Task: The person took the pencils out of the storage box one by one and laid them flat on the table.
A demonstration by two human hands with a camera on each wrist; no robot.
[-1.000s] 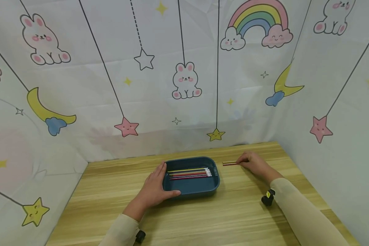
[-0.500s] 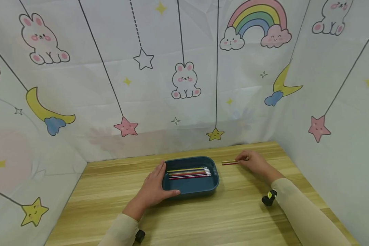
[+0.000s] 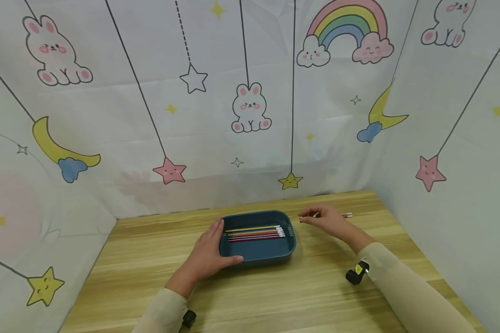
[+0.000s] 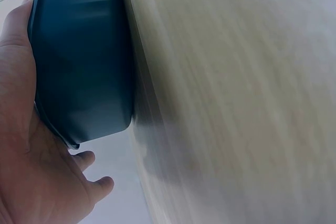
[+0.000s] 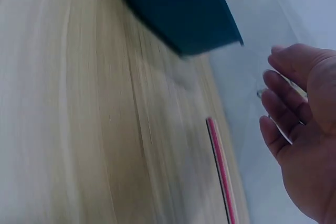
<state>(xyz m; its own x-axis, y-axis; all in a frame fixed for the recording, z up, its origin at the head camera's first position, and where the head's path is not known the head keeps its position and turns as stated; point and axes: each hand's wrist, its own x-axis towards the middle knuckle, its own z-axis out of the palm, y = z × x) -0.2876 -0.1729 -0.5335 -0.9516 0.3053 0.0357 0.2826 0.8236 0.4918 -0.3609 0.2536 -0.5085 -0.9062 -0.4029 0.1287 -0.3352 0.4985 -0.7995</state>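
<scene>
My left hand [image 3: 208, 249] holds the left end of a dark blue tray [image 3: 258, 254], thumb at the front rim and fingers at the back. In the left wrist view the tray's outer wall [image 4: 84, 66] rests against the palm side. Several striped pencils [image 3: 256, 233] lie side by side in the tray, erasers to the right. Just right of the tray, my right hand [image 3: 327, 220] pinches a yellowish pencil [image 5: 302, 92], mostly hidden behind its fingers. Below that hand, a red pencil [image 5: 220, 166] lies on the table. Eraser ends [image 3: 348, 214] show beyond the hand.
The wood-grain table [image 3: 266, 300] runs up to a white cloth backdrop [image 3: 208, 138] at the back and sides, printed with rabbits, stars and moons. A black wrist camera [image 3: 355, 274] hangs at the right sleeve, another camera [image 3: 189, 318] at the left.
My right hand has moved left toward the tray, covering the pencils' left ends and uncovering eraser ends on the right. The left hand and tray stay in place.
</scene>
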